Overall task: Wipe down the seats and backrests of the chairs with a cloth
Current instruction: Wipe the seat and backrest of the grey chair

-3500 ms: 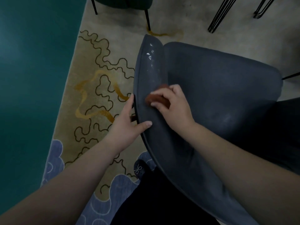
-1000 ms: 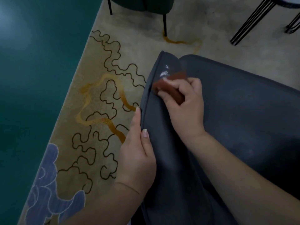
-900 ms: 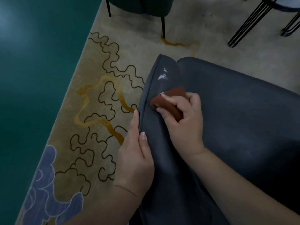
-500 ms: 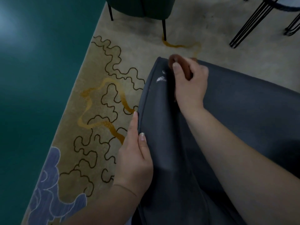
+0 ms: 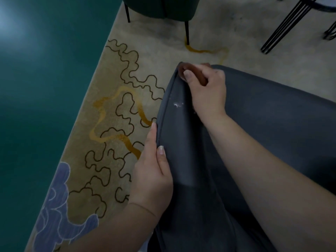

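Down at the near edge, the left hand (image 5: 151, 176) clamps the rim of the dark grey chair (image 5: 263, 124), thumb on top, fingers straight along the outer side. Further up, the right hand (image 5: 207, 90) pinches the brown cloth (image 5: 190, 70) against the backrest's far corner. White specks (image 5: 177, 104) sit just below. Beyond, a green chair (image 5: 163, 6) stands on the patterned rug (image 5: 118, 106).

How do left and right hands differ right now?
The left hand grips the grey chair's side edge, thumb on top, partway down; the right hand is up at its top corner. The left holds only the chair; the right's fingers pinch a brown cloth. Both touch the same chair.
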`<move>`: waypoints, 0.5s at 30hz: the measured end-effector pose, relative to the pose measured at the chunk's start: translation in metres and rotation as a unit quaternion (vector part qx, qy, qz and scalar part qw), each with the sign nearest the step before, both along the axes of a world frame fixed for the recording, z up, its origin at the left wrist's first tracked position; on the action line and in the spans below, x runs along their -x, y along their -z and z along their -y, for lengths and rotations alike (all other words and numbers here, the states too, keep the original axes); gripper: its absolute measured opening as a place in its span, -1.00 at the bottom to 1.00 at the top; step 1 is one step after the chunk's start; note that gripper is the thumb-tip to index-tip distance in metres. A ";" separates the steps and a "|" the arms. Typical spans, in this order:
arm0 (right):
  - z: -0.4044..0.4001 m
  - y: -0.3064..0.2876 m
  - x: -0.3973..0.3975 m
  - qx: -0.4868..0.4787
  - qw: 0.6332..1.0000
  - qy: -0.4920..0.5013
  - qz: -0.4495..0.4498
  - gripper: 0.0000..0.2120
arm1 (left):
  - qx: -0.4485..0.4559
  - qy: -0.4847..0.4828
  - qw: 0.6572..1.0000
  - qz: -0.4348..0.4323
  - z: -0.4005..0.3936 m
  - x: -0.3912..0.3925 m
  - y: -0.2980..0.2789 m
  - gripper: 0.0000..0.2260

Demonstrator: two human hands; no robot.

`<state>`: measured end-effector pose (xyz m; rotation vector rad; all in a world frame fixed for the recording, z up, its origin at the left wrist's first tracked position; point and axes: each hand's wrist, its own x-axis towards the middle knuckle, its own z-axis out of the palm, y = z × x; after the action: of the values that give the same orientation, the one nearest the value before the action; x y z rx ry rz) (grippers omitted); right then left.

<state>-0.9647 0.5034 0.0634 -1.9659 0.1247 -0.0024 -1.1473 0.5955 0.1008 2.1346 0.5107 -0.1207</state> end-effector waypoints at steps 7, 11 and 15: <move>0.018 -0.001 0.074 0.053 0.980 -0.144 0.123 -0.73 | -0.004 0.007 1.000 0.011 0.000 -0.001 -0.002 -0.49; 0.004 -0.006 0.031 0.062 0.991 -0.087 0.078 -0.79 | -0.007 0.008 1.000 0.014 0.000 -0.001 -0.001 -0.50; -0.002 -0.007 0.025 0.083 0.991 -0.082 0.069 -0.79 | 0.001 0.006 1.000 0.009 -0.001 0.001 0.000 -0.51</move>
<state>-0.9900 0.5051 0.0707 -2.1295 -0.1317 -0.0440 -1.1480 0.5961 0.1010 2.1361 0.4869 -0.1077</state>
